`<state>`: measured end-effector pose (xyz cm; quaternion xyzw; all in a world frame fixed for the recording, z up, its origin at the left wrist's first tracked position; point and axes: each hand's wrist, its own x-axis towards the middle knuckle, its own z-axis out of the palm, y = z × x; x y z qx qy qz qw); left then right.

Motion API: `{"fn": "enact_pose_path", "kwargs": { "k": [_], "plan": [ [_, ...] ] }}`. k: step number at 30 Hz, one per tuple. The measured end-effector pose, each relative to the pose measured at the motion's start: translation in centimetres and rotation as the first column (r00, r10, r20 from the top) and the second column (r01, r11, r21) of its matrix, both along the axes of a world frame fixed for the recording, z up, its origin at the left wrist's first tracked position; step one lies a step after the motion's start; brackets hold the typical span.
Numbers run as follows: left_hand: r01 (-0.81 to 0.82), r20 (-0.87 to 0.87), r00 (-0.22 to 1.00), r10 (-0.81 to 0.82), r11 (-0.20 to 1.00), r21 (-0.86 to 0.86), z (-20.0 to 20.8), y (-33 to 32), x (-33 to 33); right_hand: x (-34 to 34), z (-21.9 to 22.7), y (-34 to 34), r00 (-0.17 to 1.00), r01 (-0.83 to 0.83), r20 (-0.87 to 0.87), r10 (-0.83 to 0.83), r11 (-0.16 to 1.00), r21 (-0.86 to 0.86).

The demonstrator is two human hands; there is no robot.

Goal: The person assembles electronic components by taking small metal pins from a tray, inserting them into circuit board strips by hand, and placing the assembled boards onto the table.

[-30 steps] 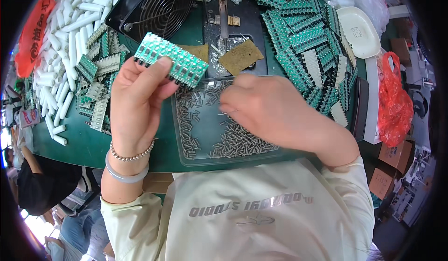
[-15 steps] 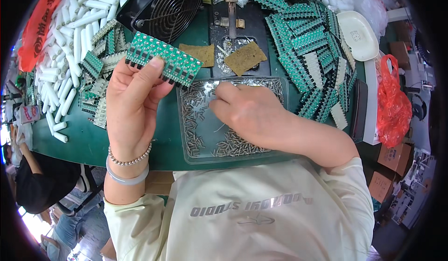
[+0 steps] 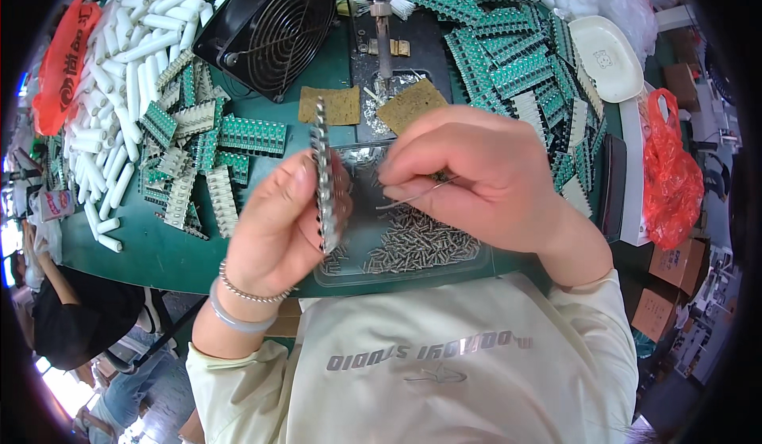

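Observation:
A green circuit board strip (image 3: 324,182) stands on edge in my left hand (image 3: 270,222), whose thumb and fingers grip it. Silvery solder points show along its turned face. Close to its right, my right hand (image 3: 484,174) is closed in a pinch, with a thin grey wire (image 3: 409,200) sticking out from the fingers. Whether the fingertips also hold a small metal pin cannot be made out. Under both hands lies a clear plastic tray (image 3: 357,234) with many small metal pins (image 3: 425,242), partly hidden by the hands.
A soldering iron (image 3: 383,43) points down behind the tray, near two brown pads (image 3: 329,105). A black fan (image 3: 274,31) stands left of it. Board strips (image 3: 508,63) pile up at right, others (image 3: 250,134) at left beside white tubes (image 3: 151,43). A white dish (image 3: 607,59) sits far right.
My left hand has come nearer and turned the board from face-up to on edge. My right hand has lifted from the pins, turned over, and now shows the wire. A board strip at left is uncovered.

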<state>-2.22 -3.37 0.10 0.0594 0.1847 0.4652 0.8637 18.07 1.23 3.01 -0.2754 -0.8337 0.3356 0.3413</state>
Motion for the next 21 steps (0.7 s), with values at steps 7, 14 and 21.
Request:
{"fn": "enact_pose_path", "kwargs": {
  "k": [7,14,21],
  "plan": [
    [0.055,0.086,0.995,-0.046,0.993,-0.109,-0.5,-1.5,1.5,-1.0,0.1,-1.2,0.963,0.066,-0.262,-0.067,0.998,-0.015],
    [0.128,0.137,0.983,-0.121,0.991,-0.043,-1.4,-1.8,1.4,-1.0,-0.1,-1.7,0.949,0.087,-0.301,-0.087,0.996,-0.015],
    [0.090,-0.053,0.994,-0.098,0.987,-0.130,0.5,-1.5,2.3,-0.7,0.3,-1.7,0.962,0.061,-0.262,-0.072,0.997,-0.053]
  ]
}}
